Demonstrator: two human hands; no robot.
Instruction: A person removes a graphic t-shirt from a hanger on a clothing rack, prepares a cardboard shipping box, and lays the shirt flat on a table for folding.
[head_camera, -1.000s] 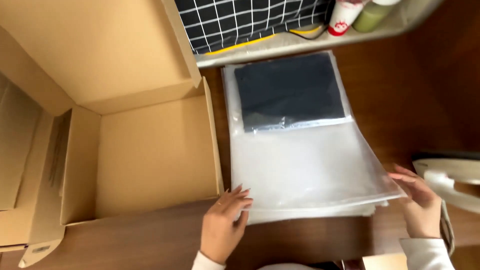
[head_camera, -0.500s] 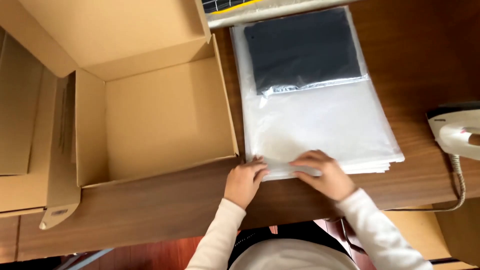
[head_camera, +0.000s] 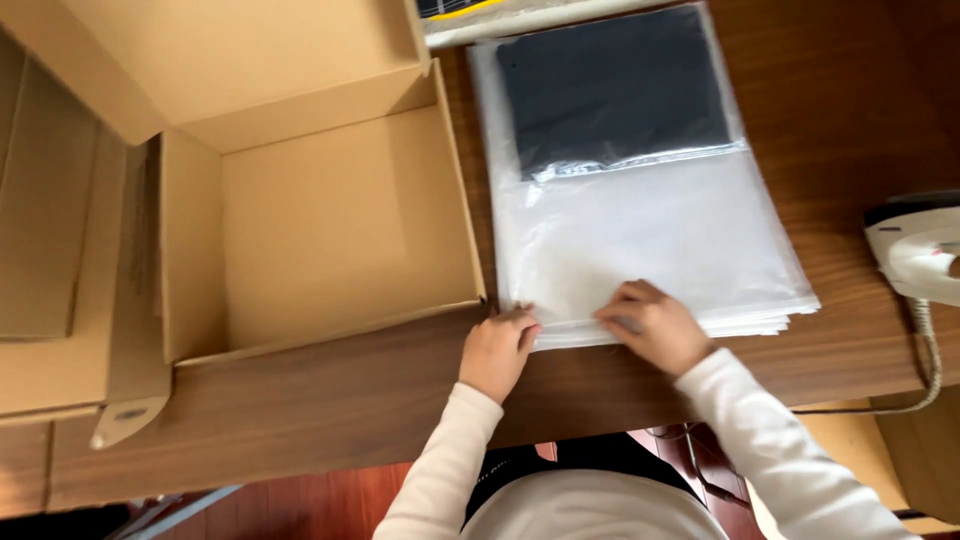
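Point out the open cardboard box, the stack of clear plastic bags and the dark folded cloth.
cardboard box (head_camera: 330, 220), head view, bare inner floor.
stack of clear plastic bags (head_camera: 650, 235), head view, top sheet.
dark folded cloth (head_camera: 615, 85), head view, centre.

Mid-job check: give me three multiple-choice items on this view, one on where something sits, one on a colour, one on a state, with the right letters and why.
1. Where is the open cardboard box relative to the stack of clear plastic bags?
A. To its left
B. To its right
C. On top of it

2. What colour is the folded cloth inside the top bag?
A. Red
B. Dark navy
C. Yellow

3. What is inside the box?
A. Folded clothes
B. Nothing, its bare floor shows
C. Bottles

Answers:
1 A, the box stands beside the stack's left edge on the wooden table.
2 B, a dark, near-black blue sheet fills the bag's far end.
3 B, only plain cardboard is seen within its walls.

Both the left hand and right hand press on the stack's near edge.
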